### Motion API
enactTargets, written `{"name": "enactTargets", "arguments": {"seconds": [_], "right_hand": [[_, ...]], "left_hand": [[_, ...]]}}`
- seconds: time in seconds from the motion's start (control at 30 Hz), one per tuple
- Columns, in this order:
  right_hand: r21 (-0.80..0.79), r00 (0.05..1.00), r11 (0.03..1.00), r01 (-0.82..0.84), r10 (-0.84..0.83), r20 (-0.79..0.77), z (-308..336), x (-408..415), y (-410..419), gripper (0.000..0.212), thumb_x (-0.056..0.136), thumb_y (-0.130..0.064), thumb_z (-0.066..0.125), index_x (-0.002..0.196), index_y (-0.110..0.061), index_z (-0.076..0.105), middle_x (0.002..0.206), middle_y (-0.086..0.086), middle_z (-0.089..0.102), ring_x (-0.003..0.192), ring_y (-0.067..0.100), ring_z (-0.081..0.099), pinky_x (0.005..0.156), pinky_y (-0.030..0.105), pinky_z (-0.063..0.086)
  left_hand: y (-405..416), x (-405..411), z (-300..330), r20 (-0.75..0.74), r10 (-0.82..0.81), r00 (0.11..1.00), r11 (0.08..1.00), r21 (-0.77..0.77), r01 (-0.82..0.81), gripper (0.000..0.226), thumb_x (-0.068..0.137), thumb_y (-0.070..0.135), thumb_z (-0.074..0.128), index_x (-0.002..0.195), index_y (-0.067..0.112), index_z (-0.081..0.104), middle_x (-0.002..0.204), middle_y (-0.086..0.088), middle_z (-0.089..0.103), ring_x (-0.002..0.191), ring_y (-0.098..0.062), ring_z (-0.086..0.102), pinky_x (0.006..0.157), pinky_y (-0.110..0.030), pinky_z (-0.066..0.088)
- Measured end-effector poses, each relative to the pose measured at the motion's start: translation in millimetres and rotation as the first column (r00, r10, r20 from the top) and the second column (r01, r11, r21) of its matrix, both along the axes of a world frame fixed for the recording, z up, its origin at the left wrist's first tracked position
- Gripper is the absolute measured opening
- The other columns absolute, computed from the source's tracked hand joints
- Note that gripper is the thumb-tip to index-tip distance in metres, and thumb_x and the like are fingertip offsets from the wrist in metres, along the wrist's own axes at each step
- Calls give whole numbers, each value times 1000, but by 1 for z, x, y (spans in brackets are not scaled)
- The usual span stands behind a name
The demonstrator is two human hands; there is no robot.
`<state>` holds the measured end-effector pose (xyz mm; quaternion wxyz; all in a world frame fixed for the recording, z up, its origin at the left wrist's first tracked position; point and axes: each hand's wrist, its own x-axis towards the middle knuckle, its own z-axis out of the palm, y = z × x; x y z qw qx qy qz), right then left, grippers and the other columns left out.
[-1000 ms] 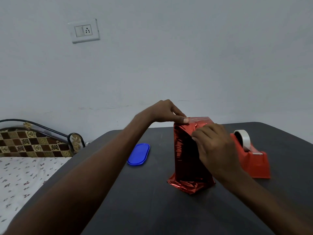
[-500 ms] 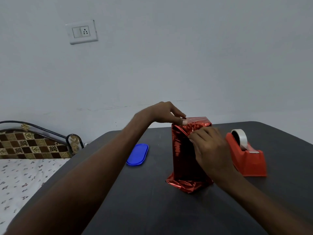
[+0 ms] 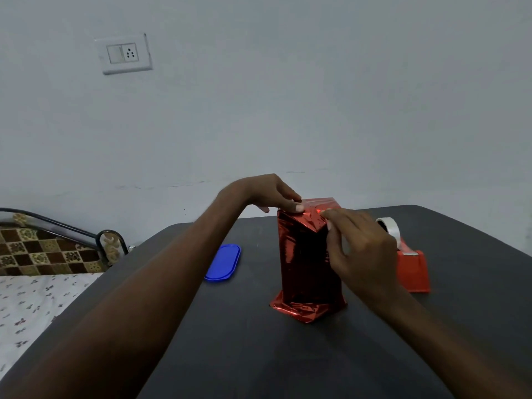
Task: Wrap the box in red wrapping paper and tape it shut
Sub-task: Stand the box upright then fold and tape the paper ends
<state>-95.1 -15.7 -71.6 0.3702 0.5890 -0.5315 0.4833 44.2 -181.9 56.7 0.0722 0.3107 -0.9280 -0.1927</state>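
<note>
A tall box wrapped in shiny red paper [image 3: 302,263] stands upright near the middle of the dark table [image 3: 259,355]. Crumpled paper flares out at its base. My left hand [image 3: 273,195] presses its fingertips down on the top left edge of the wrapped box. My right hand [image 3: 359,251] lies against the box's upper right side, fingers folding the paper flap at the top corner. Behind my right hand stands a red tape dispenser [image 3: 411,269] with a white tape roll [image 3: 390,230].
A blue oval lid [image 3: 224,262] lies flat on the table left of the box. Left of the table is a bed [image 3: 31,306] with a metal headboard and checked cushion. A white wall with a switch socket [image 3: 123,54] stands behind.
My right hand has slid up the box's side toward the top corner, pressing the flap. My left hand stays on the top edge. The camera has shifted slightly.
</note>
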Motion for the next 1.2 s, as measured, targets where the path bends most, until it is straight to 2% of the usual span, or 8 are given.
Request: {"name": "enactTargets", "arguments": {"seconds": [0.23,0.37,0.57,0.77,0.87,1.0,1.1,1.2], "right_hand": [[286,852,948,141,-263,452,13,-66,-21,19,91,-13,56,92,-13,75,82,4,74,75,26,67,62,27,40],[651,767,714,260,-562,310,13,-106,-20,14,86,-16,58,86,-4,66,89,14,69,85,36,65,63,31,42],[822,711,488,293,-686,154,6,-137,-10,26,79,-16,71,104,-11,64,108,10,67,103,31,65,74,33,50],[825,550,564,-32,-679,485,-1,-156,-13,9,78,-11,66,83,-6,61,68,9,72,66,31,74,62,29,58],[733,403,631,-254,-619,674,7,-157,-13,8,85,-4,65,82,0,60,70,16,70,80,41,73,66,40,62],[576,287,760,-301,-504,815,16,-149,-8,27,85,-15,58,104,4,58,80,21,62,67,44,69,67,61,60],[436,217,864,-252,-388,896,7,-142,0,38,76,-22,59,107,1,59,93,18,63,64,42,67,60,59,60],[348,140,921,-175,-326,935,-23,-136,12,23,74,-23,62,89,-6,67,85,9,66,67,33,71,68,50,63]], "left_hand": [[5,3,-9,-148,56,987,975,223,-22,49,83,32,77,128,16,66,125,-1,60,115,-17,58,76,-38,62],[6,5,-11,-186,68,980,968,250,-20,46,81,32,79,124,17,68,121,2,62,113,-14,58,73,-36,62],[8,6,-14,-196,73,978,969,246,-23,49,79,36,80,124,20,69,122,3,63,114,-14,58,70,-33,61],[9,7,-16,-207,86,974,966,258,-30,48,79,36,80,123,21,69,124,0,62,117,-17,57,75,-39,62],[10,7,-16,-206,87,975,966,257,-32,47,80,35,79,123,21,69,124,0,62,117,-17,57,74,-38,62],[10,8,-16,-210,93,973,965,259,-37,48,78,37,79,122,22,70,124,1,62,116,-16,58,75,-37,62],[9,9,-17,-215,97,972,964,262,-38,48,76,38,80,121,23,70,123,2,63,115,-16,59,77,-39,62],[8,10,-17,-218,94,971,966,258,-35,47,76,38,80,120,24,71,123,2,63,114,-15,60,77,-40,62]]}}
